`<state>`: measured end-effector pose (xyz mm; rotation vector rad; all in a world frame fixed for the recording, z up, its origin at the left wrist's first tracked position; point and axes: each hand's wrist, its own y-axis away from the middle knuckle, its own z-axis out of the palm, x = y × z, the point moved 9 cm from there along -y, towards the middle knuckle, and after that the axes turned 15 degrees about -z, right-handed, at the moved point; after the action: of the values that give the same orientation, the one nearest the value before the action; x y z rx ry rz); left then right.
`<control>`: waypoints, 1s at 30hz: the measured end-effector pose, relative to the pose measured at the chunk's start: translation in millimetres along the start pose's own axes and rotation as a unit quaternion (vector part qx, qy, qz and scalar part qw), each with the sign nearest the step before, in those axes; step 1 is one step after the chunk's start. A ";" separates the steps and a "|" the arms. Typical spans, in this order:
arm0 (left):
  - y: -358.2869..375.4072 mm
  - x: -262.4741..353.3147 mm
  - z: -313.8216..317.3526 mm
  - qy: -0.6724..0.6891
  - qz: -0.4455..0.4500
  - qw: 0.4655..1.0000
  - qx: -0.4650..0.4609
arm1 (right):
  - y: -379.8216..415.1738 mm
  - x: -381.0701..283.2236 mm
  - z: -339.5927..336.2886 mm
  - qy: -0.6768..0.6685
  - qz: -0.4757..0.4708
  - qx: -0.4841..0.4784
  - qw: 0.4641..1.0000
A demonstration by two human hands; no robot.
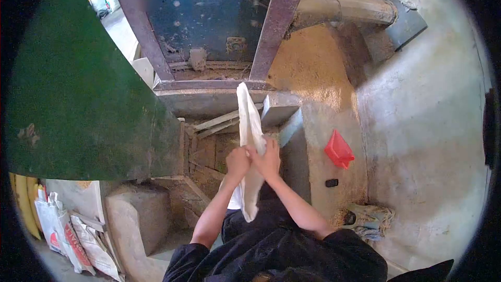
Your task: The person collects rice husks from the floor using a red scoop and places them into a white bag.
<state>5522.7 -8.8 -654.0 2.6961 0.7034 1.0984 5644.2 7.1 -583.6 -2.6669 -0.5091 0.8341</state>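
Observation:
A long white cloth or sack (250,125) hangs in folds in front of my body, its upper end pointing away from me and its lower end near my dark clothing. My left hand (238,163) is closed at its left edge, around the middle. On the right side, my right hand (268,160) grips the same white material, close beside the left hand. Some of the fingers are hidden by the folds and by each other.
A dark machine panel (209,15) in a brown frame stands ahead, with a green metal sheet (83,99) at left. Grain (313,62) lies at upper right. A red bag (339,149) and black object (331,183) are at right; sacks (65,235) stand lower left.

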 end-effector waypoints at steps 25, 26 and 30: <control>24.1 -12.4 -157.4 0.098 0.019 0.993 0.057 | 2.7 193.7 -51.5 -0.217 0.161 -0.010 0.963; 18.3 -1.2 -145.7 0.087 0.033 0.995 0.042 | 4.4 195.3 -47.4 -0.269 0.172 -0.018 0.948; 1.8 39.0 -105.8 0.035 0.035 0.998 -0.031 | 57.7 249.2 -38.4 -0.312 0.287 0.146 0.894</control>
<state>5474.6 3.8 -552.8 2.6587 0.5794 1.2163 5872.5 52.6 -696.5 -2.2293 0.3018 1.7952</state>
